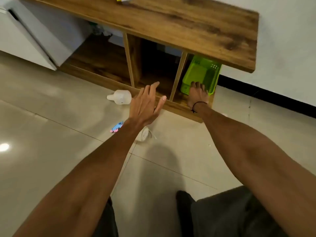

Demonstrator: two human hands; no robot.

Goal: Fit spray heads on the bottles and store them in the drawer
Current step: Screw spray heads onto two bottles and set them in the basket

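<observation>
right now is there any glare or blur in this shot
Head view: a bright glare spot on the floor tiles at far left; the wooden shelf unit is motion-blurred and its lines bow from the wide angle; the middle compartment is too dark to read.

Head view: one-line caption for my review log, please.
Right hand grips the green basket in the cabinet's right compartment; left hand hovers open; a white bottle lies on the floor.
</observation>
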